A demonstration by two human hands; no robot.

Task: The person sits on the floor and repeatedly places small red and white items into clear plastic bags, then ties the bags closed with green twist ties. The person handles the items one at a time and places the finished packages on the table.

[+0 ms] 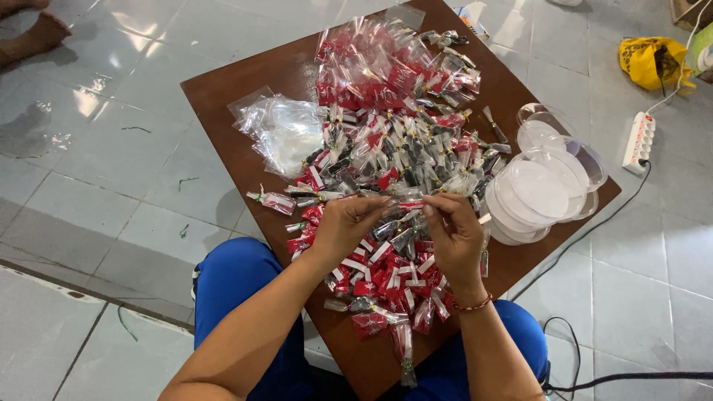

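My left hand (347,225) and my right hand (454,236) meet over a low brown table (230,104), pinching the same small clear packet with a red label (409,205) between their fingertips. Below and around them lies a heap of several similar small red-and-clear packets (386,148), each tied at the top. A red bracelet circles my right wrist. My knees in blue trousers (238,278) sit under the table's near edge.
A pile of empty clear bags (286,130) lies at the table's left. Stacked clear round plastic lids (546,186) sit at the right. On the tiled floor are a white power strip (640,141), a yellow bag (653,61), black cables and another person's foot (37,33).
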